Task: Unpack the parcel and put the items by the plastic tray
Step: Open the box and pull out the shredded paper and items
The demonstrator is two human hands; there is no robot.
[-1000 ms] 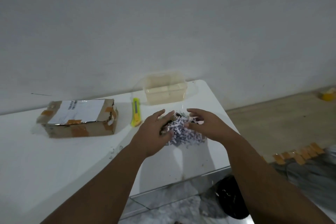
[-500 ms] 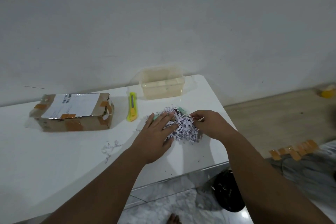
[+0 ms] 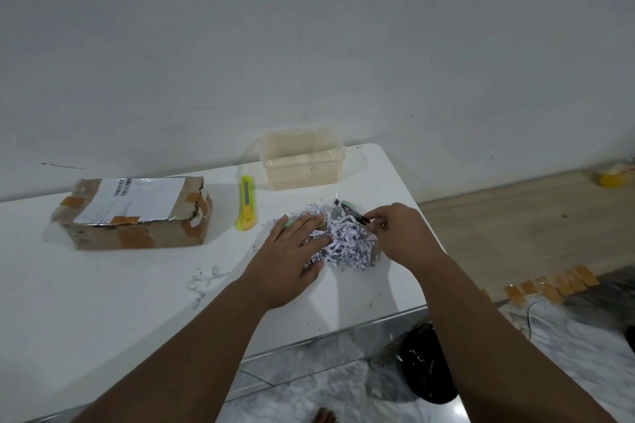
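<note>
A heap of shredded paper [image 3: 347, 244] lies on the white table [image 3: 103, 302], in front of the clear plastic tray [image 3: 304, 161]. My left hand [image 3: 292, 251] rests flat on the left side of the heap, fingers straight. My right hand [image 3: 398, 233] pinches a small dark item [image 3: 354, 215] at the heap's far right edge. A green-tinted thing [image 3: 348, 206] shows just behind that item. The taped cardboard parcel [image 3: 134, 213] lies at the left with its right end torn open.
A yellow-green utility knife [image 3: 245, 203] lies between parcel and tray. A few paper shreds [image 3: 204, 280] are scattered left of my left forearm. A black bag [image 3: 426, 364] sits on the floor below the table's right edge. Orange tape strips [image 3: 553, 285] lie on the floor.
My left hand has flattened onto the heap. My right hand has closed its fingertips on a small dark item and drawn it up out of the shreds.
</note>
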